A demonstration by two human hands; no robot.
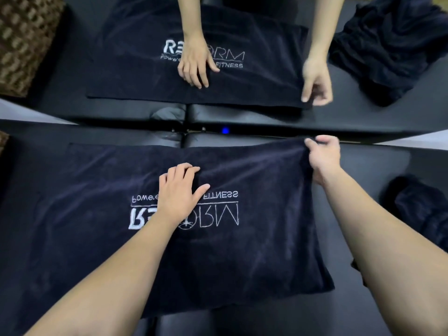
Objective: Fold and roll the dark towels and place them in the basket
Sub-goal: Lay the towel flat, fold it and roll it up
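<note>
A dark towel (242, 251) with white lettering lies spread flat on the black padded tabletop (363, 311), filling the frame's centre; the left hand (178, 190) presses flat on its middle, grip released with fingers spread, while the right hand (323, 158) at two o'clock from it has its grip pinching the towel's far right corner, lifting that corner slightly. A mirror (266, 10) at twelve o'clock repeats the scene, a crumpled pile (421, 209) of dark towels sits at three o'clock, and a woven basket (21, 42) appears reflected at ten o'clock.
</note>
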